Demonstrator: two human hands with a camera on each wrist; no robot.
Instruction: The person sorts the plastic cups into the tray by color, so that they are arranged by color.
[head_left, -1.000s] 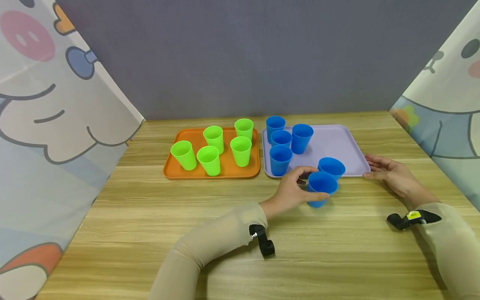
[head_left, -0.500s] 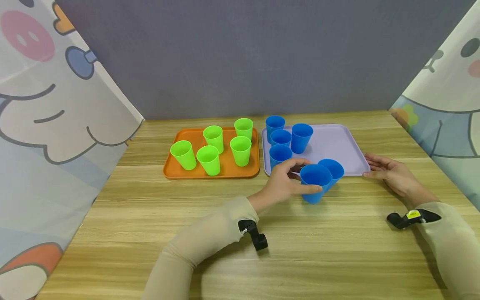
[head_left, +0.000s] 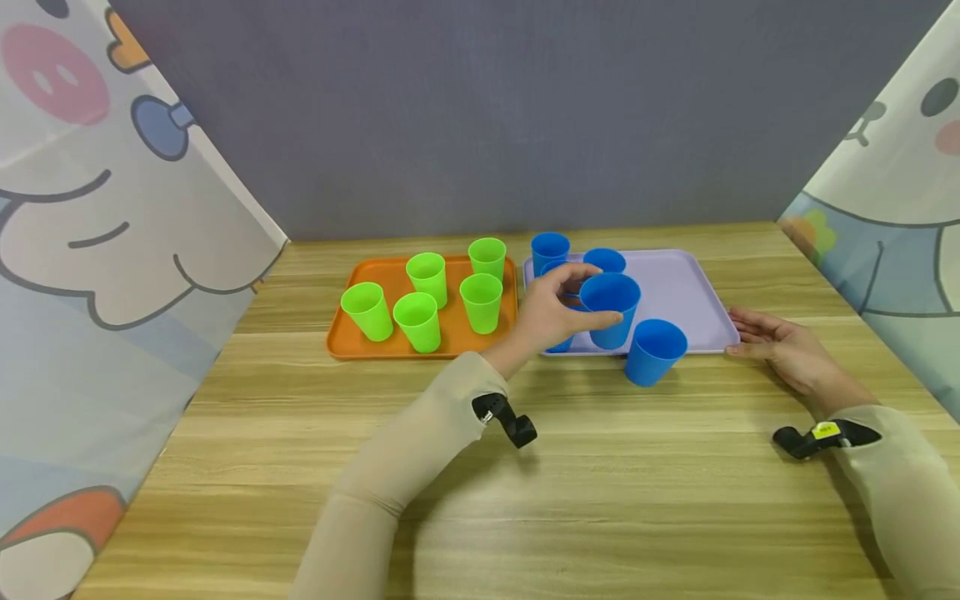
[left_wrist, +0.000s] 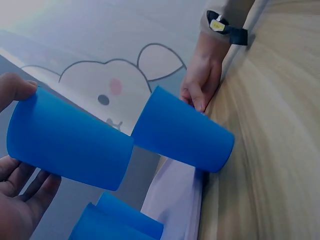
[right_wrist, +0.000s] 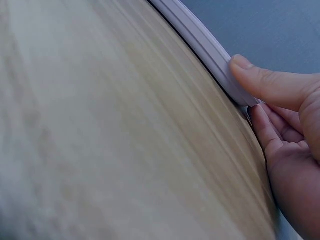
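Observation:
My left hand grips a blue cup upright between thumb and fingers, above the front part of the lilac tray. In the left wrist view the held cup hangs clear of the tray. Just in front of the tray's edge, on the table, stands another blue cup. Several blue cups are on the tray's left side, partly hidden behind my left hand. At the tray's right front corner my right hand pinches the rim, thumb above and fingers at the side and below.
An orange tray with several green cups lies directly left of the lilac one. A grey panel rises behind both trays. Printed cartoon walls flank the wooden table.
My left hand has lifted its blue cup and carried it away and leftward from beside the other cup, over the tray. The right hand has stayed on the tray corner.

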